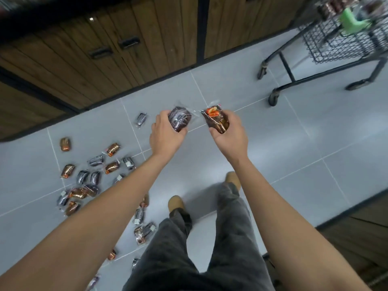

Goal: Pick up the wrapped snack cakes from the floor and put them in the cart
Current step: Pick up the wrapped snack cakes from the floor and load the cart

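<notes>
Now: both hands loaded, cart not reached yet.
Head view: left hand [165,131] curls round a dark-wrapped snack cake [179,120], and right hand [228,133] grips a brown cake with an orange label [217,119]. Both are held out front, likely so one trip to the wire cart [336,45] at upper right moves two. Many more wrapped cakes [84,181] lie scattered on the grey tiled floor [273,143] to the person's left, well apart from the cart. Wood-plank cabinet doors [105,49] with dark handles line the aisle. Cart area is blurred.
</notes>
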Demonstrator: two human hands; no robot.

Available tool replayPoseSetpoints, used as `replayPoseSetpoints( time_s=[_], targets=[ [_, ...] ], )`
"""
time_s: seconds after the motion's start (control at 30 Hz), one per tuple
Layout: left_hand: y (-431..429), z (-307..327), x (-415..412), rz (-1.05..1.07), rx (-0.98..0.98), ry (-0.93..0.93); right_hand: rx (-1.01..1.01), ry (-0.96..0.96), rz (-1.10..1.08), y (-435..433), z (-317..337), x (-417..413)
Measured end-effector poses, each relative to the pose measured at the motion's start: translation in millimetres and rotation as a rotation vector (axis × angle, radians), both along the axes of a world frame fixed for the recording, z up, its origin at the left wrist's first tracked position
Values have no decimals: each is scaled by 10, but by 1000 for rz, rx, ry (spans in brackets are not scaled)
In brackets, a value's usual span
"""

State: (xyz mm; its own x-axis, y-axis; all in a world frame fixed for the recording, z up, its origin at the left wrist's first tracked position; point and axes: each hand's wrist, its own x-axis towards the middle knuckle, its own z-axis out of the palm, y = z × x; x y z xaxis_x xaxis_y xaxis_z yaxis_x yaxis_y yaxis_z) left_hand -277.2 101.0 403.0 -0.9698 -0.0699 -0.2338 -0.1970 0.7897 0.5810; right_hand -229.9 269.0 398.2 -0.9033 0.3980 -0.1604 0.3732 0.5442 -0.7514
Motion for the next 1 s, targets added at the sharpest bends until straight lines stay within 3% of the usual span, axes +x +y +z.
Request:
replayPoseSetpoints(
  time_s=[0.17,0.47,1.0],
  targets=[
    [1015,309,66,-42,8,43,-21,5,-138,960,362,181],
    [2968,532,7,-94,83,-41,14,-20,-266,2837,690,233],
    [5255,600,-719,-184,144,-50,83,6,-345,5004,900,-480]
  ],
)
